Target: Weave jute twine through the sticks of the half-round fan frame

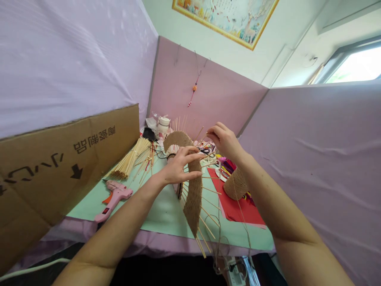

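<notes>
A curved band woven of brown jute twine stands on the table, thin wooden sticks jutting from its edges. My left hand steadies it, with the thumb and fingers spread across the band. Above the band's right side, my right hand is closed in a pinch near the stick ends, seemingly on a strand of twine; the fingertips are too small to make out fully. A cone of jute twine lies below my right forearm, and a loose strand hangs over the table's front edge.
A pink glue gun and a bundle of wooden sticks lie on the left. Cardboard walls that side. Behind stands a white lidded bottle. Red sheets lie on the right. A power strip is below.
</notes>
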`<state>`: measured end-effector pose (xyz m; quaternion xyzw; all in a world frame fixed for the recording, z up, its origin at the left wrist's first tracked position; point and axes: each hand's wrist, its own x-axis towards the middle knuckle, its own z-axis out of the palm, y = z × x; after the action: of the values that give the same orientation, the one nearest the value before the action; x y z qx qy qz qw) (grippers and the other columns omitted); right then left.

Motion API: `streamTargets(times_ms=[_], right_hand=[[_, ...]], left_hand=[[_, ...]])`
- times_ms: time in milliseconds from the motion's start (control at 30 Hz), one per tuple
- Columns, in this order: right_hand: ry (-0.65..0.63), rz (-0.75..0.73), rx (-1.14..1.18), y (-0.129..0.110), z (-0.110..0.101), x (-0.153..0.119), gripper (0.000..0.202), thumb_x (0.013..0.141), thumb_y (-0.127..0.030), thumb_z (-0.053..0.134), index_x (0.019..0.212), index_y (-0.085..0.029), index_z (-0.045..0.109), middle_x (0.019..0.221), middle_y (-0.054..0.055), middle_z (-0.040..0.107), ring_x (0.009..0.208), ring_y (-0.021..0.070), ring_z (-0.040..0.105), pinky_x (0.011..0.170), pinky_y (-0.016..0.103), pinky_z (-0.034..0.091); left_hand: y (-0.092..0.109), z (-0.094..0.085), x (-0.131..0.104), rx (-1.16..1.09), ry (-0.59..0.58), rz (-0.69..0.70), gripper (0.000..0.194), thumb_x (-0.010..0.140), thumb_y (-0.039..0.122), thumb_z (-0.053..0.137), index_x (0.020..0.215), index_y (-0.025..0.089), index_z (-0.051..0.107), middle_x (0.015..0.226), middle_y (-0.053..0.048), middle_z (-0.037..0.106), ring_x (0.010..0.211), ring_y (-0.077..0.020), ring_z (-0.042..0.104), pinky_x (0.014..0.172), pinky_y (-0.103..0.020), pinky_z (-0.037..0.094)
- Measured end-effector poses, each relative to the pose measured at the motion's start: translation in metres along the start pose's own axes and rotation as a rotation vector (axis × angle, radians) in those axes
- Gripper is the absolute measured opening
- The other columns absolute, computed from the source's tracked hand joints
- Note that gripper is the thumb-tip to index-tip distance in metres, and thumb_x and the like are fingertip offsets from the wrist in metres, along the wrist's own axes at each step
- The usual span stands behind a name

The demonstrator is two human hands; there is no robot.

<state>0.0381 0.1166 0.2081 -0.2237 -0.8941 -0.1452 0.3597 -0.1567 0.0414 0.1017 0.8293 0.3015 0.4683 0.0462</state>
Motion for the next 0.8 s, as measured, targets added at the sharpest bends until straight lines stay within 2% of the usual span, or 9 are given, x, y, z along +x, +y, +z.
streamTargets(times_ms=[100,200,300,400,467,567,700,800], right_hand=[[-0.062,-0.111,-0.069,-0.006,-0.017,0.008,0.02,0.096,-0.026,0.044,0.089,-0.02,0.062,0.089,0.006,0.056,0.079,0.0161,0.053,0.073,0.029,0.044],[-0.046,-0.136,-0.134,-0.011,-0.025,0.018,0.019,0.095,-0.028,0.048,0.086,-0.021,0.062,0.087,0.005,0.056,0.078,0.0163,0.054,0.072,0.029,0.044],[-0.01,-0.102,-0.162,-0.011,-0.024,0.028,0.015,0.093,-0.026,0.053,0.083,-0.02,0.062,0.086,0.005,0.057,0.076,0.0164,0.054,0.071,0.029,0.043],[0.016,-0.049,-0.114,-0.006,-0.013,0.035,0.014,0.091,-0.023,0.054,0.081,-0.019,0.062,0.086,0.005,0.058,0.076,0.0164,0.054,0.072,0.029,0.042],[0.049,0.023,-0.061,0.001,-0.001,0.036,0.014,0.089,-0.024,0.055,0.078,-0.019,0.062,0.083,0.005,0.059,0.076,0.0168,0.054,0.073,0.03,0.042],[0.084,0.233,0.054,0.013,0.023,0.032,0.016,0.084,-0.027,0.058,0.071,-0.018,0.061,0.071,0.003,0.058,0.07,0.0161,0.051,0.069,0.029,0.039],[-0.014,0.567,0.329,0.025,0.059,0.019,0.017,0.075,-0.029,0.062,0.064,-0.018,0.057,0.057,-0.003,0.051,0.057,0.0123,0.044,0.059,0.027,0.034],[-0.057,0.69,0.547,0.028,0.084,0.01,0.019,0.073,-0.035,0.061,0.066,-0.019,0.054,0.056,-0.004,0.05,0.053,0.0113,0.043,0.055,0.025,0.035]], left_hand=[[-0.001,0.001,0.001,-0.009,-0.016,-0.006,0.053,0.083,0.052,0.061,0.13,0.03,0.055,0.13,-0.009,0.046,0.124,-0.0255,0.043,0.109,-0.044,0.034],[-0.002,0.002,0.003,-0.018,-0.034,-0.007,0.054,0.082,0.052,0.062,0.13,0.028,0.056,0.131,-0.01,0.045,0.125,-0.026,0.041,0.109,-0.043,0.033],[-0.001,0.002,0.004,-0.023,-0.039,-0.013,0.052,0.081,0.053,0.062,0.126,0.026,0.058,0.131,-0.01,0.046,0.125,-0.0265,0.042,0.109,-0.044,0.033],[0.0,0.002,0.005,-0.016,-0.042,-0.017,0.051,0.081,0.053,0.062,0.124,0.026,0.059,0.13,-0.01,0.047,0.124,-0.0266,0.042,0.109,-0.044,0.032],[0.001,0.001,0.005,-0.004,-0.043,-0.019,0.05,0.081,0.053,0.062,0.124,0.026,0.058,0.131,-0.01,0.047,0.125,-0.0269,0.042,0.109,-0.045,0.032],[0.001,0.001,0.004,0.003,-0.041,-0.017,0.051,0.081,0.053,0.062,0.126,0.027,0.057,0.131,-0.01,0.047,0.125,-0.0273,0.041,0.11,-0.046,0.031],[0.001,0.001,0.004,0.016,-0.031,-0.001,0.051,0.081,0.052,0.062,0.126,0.028,0.057,0.13,-0.01,0.049,0.124,-0.0272,0.041,0.11,-0.048,0.03],[-0.001,0.002,0.003,0.023,-0.013,0.02,0.049,0.081,0.051,0.063,0.125,0.03,0.058,0.128,-0.009,0.051,0.125,-0.0277,0.039,0.111,-0.05,0.029]])
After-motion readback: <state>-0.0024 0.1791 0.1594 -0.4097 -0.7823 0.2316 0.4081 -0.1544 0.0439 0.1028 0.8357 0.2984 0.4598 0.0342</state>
